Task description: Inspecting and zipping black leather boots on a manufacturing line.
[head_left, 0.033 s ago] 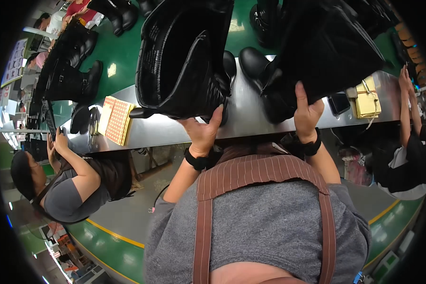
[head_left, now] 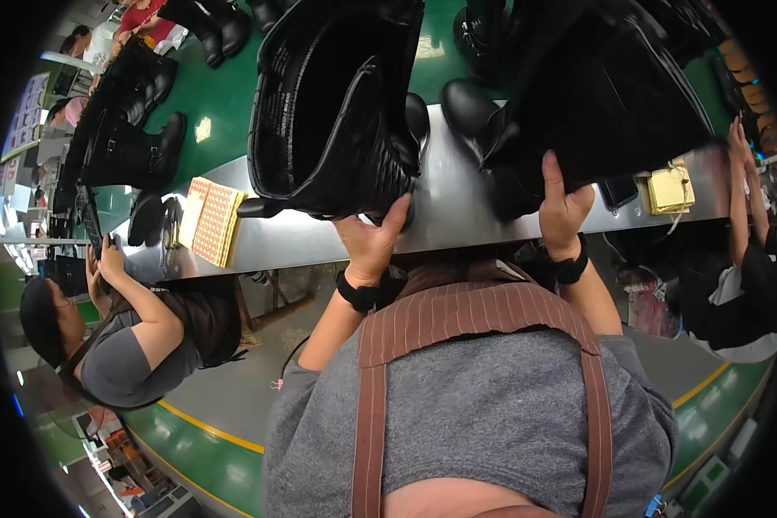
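Note:
My left hand (head_left: 374, 245) grips the lower part of a tall black boot (head_left: 335, 177), thumb showing in front and fingers hidden beneath it. The boot's wide shaft opening faces me, with pale marks printed inside the lining. My right hand (head_left: 565, 216) holds a second tall black boot (head_left: 596, 121), its thumb up against the dark leather and its other fingers mostly out of sight. That boot leans to the right, and its rounded toe (head_left: 468, 107) points left, close to the first boot's toe. Both boots are over the metal bench edge (head_left: 293, 240).
Left on the bench lies a stack of yellow cards with a red pattern (head_left: 211, 222); more yellow cards (head_left: 670, 190) lie right, by a small black box (head_left: 617, 192). Black boots (head_left: 134, 148) stand on the green surface (head_left: 211, 95). Co-workers work at left (head_left: 138, 337) and right (head_left: 738, 285).
The boot in my right hand has swung slightly to the right, its shaft now covering more of the black box and yellow cards. My left hand and its boot have barely moved.

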Demonstrator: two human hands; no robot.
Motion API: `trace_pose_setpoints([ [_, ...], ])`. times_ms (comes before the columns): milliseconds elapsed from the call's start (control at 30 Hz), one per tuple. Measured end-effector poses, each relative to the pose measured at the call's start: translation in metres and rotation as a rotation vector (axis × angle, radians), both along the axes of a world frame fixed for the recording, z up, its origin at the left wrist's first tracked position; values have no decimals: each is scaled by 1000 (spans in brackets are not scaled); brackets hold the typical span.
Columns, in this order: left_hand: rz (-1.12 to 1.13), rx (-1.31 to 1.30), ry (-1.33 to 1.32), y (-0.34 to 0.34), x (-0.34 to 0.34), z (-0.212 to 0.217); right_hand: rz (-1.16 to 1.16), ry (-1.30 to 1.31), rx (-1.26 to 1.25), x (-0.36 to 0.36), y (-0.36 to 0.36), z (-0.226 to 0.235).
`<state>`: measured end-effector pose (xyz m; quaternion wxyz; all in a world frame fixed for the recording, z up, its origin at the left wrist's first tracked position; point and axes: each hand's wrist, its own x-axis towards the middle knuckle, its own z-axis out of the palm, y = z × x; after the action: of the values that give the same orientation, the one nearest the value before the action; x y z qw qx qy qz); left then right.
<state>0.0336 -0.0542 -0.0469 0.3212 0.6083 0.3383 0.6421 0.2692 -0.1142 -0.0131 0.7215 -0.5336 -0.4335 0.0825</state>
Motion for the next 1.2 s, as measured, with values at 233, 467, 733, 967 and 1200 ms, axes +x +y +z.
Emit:
trace_pose_setpoints([
  [233,-84,-327,184,-4,1,9,-158,-348,-17,33,-29,-16],
  [467,-68,-271,186,11,-23,16,630,-340,-440,-25,-11,-12],
  [733,-8,-415,234,0,-24,-18,737,-474,-655,-62,76,-58],
  [967,130,-477,436,0,-14,-8,1091,208,-788,-66,76,29],
  [1200,103,-401,306,-2,-3,-8,1284,191,-222,-46,69,158],
])
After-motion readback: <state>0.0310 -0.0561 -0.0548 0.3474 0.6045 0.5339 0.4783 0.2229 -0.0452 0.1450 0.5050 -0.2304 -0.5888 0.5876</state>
